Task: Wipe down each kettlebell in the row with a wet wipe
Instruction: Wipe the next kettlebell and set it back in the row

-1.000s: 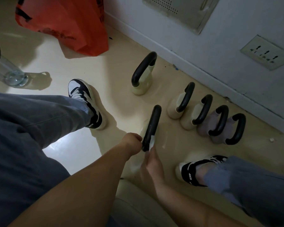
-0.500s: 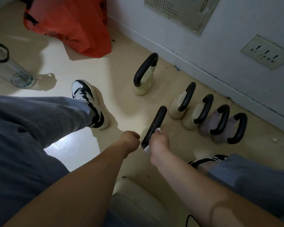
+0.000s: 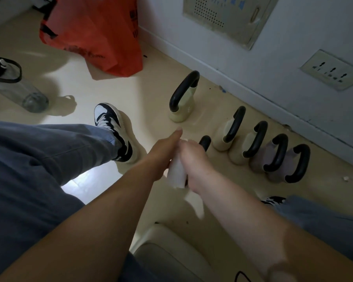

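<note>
Pale cream vinyl floor (image 3: 86,82) runs up to a grey wall with a white skirting board. Nearest, the person's two bare forearms reach out over grey trousers. The right hand (image 3: 194,159) has its fingers curled round a crumpled white wet wipe (image 3: 176,174), whose loose tail hangs below the wrist. The left hand (image 3: 163,151) lies against the wipe with fingers straight and pressed together, pointing away. Just beyond the hands, only the black handle top of the nearest kettlebell (image 3: 205,141) shows; its body is hidden. A black-and-white sneaker (image 3: 112,129) stands left of them. Farther on, four kettlebells stand in a row (image 3: 261,145) along the wall, two cream and two mauve, and a larger cream kettlebell (image 3: 182,98) stands apart. Farthest lie an orange plastic bag (image 3: 96,31) and a clear bottle (image 3: 16,88).
</note>
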`<state>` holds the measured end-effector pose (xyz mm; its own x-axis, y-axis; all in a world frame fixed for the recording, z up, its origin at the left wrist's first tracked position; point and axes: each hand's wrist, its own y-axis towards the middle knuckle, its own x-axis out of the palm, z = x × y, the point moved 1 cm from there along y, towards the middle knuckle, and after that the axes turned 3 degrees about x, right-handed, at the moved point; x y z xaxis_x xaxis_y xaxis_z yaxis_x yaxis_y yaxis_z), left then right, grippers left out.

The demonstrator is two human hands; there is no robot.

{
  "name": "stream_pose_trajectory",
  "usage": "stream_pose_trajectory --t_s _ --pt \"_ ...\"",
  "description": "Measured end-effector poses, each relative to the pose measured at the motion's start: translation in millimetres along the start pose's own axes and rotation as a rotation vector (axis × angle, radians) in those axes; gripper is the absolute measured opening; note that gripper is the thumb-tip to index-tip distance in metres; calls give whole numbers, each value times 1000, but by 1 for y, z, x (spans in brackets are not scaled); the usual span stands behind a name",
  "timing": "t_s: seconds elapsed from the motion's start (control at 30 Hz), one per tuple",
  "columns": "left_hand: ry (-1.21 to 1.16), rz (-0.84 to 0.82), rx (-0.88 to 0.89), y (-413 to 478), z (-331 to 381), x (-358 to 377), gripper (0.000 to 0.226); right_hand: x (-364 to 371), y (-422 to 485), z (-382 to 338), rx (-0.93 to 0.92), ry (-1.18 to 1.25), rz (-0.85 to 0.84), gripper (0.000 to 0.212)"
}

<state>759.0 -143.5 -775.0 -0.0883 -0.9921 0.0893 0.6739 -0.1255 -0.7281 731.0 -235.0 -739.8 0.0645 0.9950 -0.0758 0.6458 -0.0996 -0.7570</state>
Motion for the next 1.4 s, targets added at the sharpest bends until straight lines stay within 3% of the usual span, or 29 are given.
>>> stream_pose_trajectory --t_s 0.13,0.23,0.33,0.4,0.47,0.57,0.73,0.9,1.07,1.27,1.4 --pt "30 -164 82 0 -14 -7 45 -20 17 2 68 18 -45 16" --pt "1 12 81 2 -23 -11 21 -30 27 7 -2 -79 91 12" --pt "56 132 109 1 -25 -14 22 -45 35 6 -91 -57 279 7" --pt "70 111 130 -2 -23 -4 28 -54 43 12 -60 -4 347 19" --pt "247 99 172 -5 -29 11 34 -57 47 19 8 42 390 23" --pt "605 91 316 0 -52 25 25 -60 53 36 109 74 379 20" --pt "748 95 504 -4 -86 19 20 -56 56 51 194 101 277 23" --pt "983 106 343 -4 -115 -5 15 -55 61 55 253 177 283 20" --pt "533 436 246 14 -78 -17 13 -59 64 45 213 266 294 21" --pt "335 397 300 18 -24 6 28 -79 75 20 -80 160 394 17" --pt "135 92 371 11 24 27 24 -102 65 -34 -267 -35 54 13"
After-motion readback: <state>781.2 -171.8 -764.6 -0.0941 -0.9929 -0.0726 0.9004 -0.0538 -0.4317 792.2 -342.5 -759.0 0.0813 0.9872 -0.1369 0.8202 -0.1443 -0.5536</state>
